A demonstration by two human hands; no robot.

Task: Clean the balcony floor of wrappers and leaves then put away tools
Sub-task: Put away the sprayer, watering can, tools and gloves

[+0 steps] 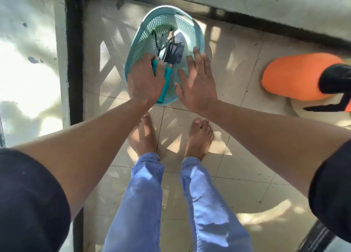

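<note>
Teal plastic handles marked the tools (167, 62), a clawed rake and a dark trowel, lying in the perforated oval basket (150, 27) on the tiled floor (237, 65) by the wall. The left hand (145, 83) gripped one handle; the right hand (197, 84) hovered flat, fingers spread, over the rim. Let go carelessly, the tines might snag the mesh and tip the light basket.

Your left hand (145, 81) hides the basket (141, 41) rim's near edge; right of it, the orange object (296, 75) is cut off.
</note>
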